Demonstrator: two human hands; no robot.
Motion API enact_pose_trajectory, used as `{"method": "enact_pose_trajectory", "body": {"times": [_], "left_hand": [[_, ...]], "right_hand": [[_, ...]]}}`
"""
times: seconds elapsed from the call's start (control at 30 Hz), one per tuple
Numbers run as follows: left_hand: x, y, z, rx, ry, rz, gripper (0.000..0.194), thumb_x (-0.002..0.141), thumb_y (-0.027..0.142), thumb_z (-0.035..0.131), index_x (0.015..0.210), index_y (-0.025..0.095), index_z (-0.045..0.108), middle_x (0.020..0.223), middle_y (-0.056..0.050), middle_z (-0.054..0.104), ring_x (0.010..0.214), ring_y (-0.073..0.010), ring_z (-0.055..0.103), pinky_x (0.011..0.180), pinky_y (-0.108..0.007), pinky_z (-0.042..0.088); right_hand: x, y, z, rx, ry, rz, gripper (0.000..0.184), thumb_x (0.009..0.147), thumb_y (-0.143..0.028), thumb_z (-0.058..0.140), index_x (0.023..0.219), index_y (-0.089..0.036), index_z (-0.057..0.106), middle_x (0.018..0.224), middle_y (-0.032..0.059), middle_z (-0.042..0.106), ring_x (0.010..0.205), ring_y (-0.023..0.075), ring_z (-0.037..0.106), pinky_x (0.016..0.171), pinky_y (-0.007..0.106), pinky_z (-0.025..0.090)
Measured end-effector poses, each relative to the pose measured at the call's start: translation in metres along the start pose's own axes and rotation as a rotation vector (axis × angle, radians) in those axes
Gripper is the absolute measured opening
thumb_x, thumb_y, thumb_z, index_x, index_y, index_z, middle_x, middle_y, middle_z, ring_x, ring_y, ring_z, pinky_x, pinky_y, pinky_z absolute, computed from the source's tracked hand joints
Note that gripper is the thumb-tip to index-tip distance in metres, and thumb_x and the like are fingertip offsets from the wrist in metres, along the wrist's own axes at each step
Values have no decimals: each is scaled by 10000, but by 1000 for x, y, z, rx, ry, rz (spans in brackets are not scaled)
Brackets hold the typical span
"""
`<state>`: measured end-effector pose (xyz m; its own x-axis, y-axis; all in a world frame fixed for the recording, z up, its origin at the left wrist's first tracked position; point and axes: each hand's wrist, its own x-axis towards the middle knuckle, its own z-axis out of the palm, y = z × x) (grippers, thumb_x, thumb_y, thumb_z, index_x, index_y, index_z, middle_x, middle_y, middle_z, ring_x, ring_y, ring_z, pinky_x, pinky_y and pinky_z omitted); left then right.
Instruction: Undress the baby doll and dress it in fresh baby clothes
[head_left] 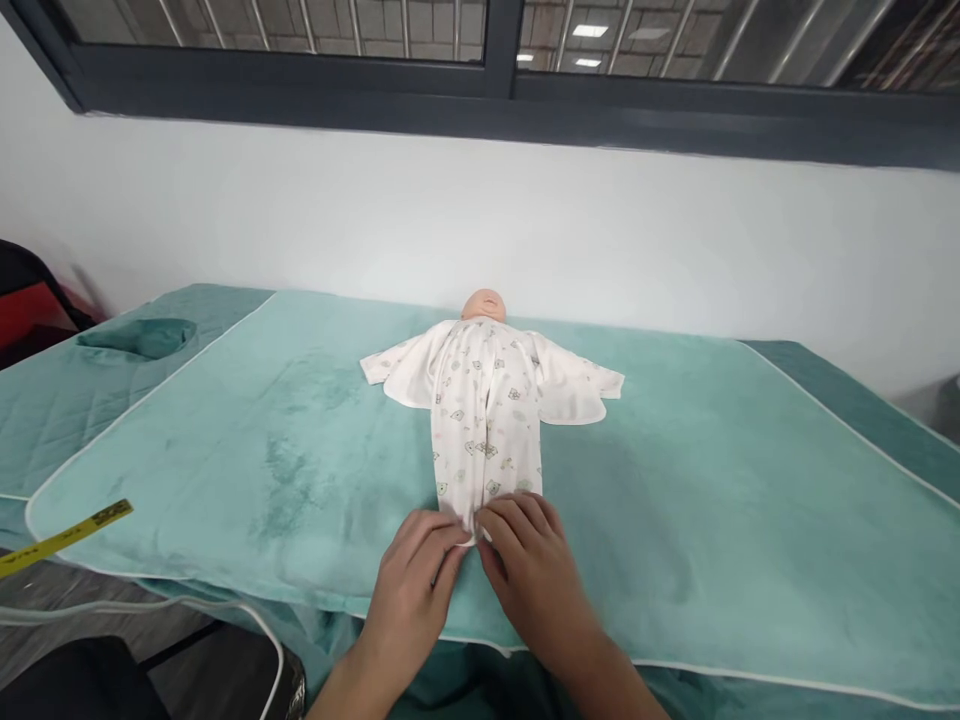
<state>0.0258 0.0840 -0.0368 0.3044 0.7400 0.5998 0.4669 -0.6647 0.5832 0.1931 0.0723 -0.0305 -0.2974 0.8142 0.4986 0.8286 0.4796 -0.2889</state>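
On the bed lies a baby doll (484,304), its head toward the wall, the rest of it hidden under clothing. White baby pants (489,420) with a small animal print are spread lengthwise over its front. Beneath them a plain white baby top (574,388) shows at both sides, sleeves stretched outward. My left hand (417,568) pinches the near left end of the pants. Beside it my right hand (529,565) is closed on the near right end, fingers bent over the cloth. The two hands almost touch in the middle.
A green padded cover (720,500) with white piping spreads over the bed. A round hole (139,338) is at its left. A yellow strip (67,538) juts in at the left edge. Behind stand a white wall (337,220) and a dark window frame (502,95).
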Motion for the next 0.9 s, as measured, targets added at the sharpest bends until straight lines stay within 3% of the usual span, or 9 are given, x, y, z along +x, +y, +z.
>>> {"method": "enact_pose_trajectory", "body": {"times": [0.17,0.33,0.47,0.6,0.7,0.8,0.9], "left_hand": [[2,6,-3,-7,-17,16,184,873,46,556,978,190,600,911,-51,610,857,-148,578,766,-274,519],[1,11,-7,-25,-29,17,188,878,53,544,990,195,597,922,-54,599,870,-151,572,761,-273,510],[0,9,-13,-99,-134,-5,102,898,119,536,922,201,592,854,-30,611,808,-143,582,729,-265,507],[12,-26,-17,-77,-84,-158,134,940,199,475,888,200,598,834,-26,630,776,-147,605,705,-266,519],[36,-69,-12,169,-29,-157,194,932,202,457,1024,187,626,998,-78,651,974,-210,598,880,-368,509],[70,-104,4,413,-113,-127,310,882,169,490,1168,156,609,1218,-134,602,1192,-288,505,1016,-456,441],[103,-121,24,555,-212,-80,354,889,158,457,1211,154,607,1318,-151,560,1342,-318,385,1120,-536,313]], "right_hand": [[3,1,0,51,-18,-4,147,867,-86,519,892,-225,558,893,29,635,931,210,552,960,444,416],[-3,-3,-5,94,-29,-9,171,812,-59,538,885,-214,537,878,26,607,912,207,535,983,466,404],[-7,-2,-11,128,-69,-49,140,828,-92,560,892,-215,550,915,36,606,969,215,542,977,461,421],[-6,26,-17,197,-40,4,128,914,-172,512,1008,-226,580,1049,73,617,1015,208,563,899,396,486],[3,69,-11,88,97,119,265,931,-157,436,1151,-210,573,1143,107,616,1075,230,563,897,403,501],[21,114,3,-137,64,202,384,913,-148,423,1279,-154,539,1237,142,596,1204,286,497,970,470,462],[45,143,18,-232,-12,172,390,914,-149,427,1279,-132,564,1270,135,596,1231,276,480,1034,441,411]]}}
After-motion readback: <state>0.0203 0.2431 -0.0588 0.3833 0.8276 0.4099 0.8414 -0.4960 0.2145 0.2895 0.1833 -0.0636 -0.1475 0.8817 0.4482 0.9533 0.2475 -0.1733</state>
